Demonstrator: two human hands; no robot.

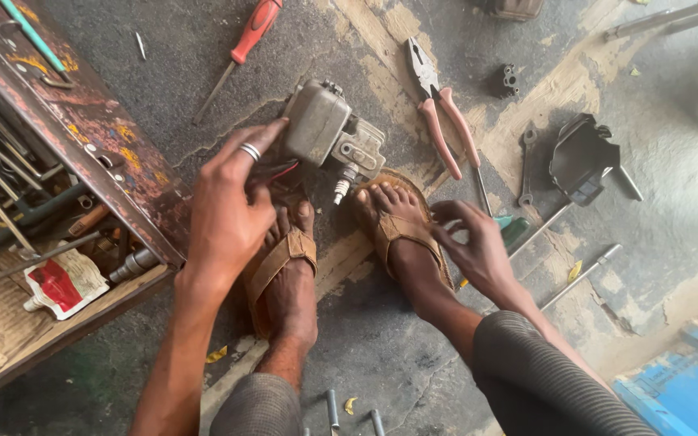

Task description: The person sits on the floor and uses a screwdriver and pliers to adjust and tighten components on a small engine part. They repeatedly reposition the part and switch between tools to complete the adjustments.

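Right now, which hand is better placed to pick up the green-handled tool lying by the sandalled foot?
The right hand. Its fingers are already at the green-handled tool on the floor, while the left hand is busy steadying the grey metal engine part between the feet, farther away.

Cracked grey concrete floor (414, 363) with sandy patches; a rusty open toolbox (82, 129) at the left edge, a blue crate (688, 379) in the lower-right corner.
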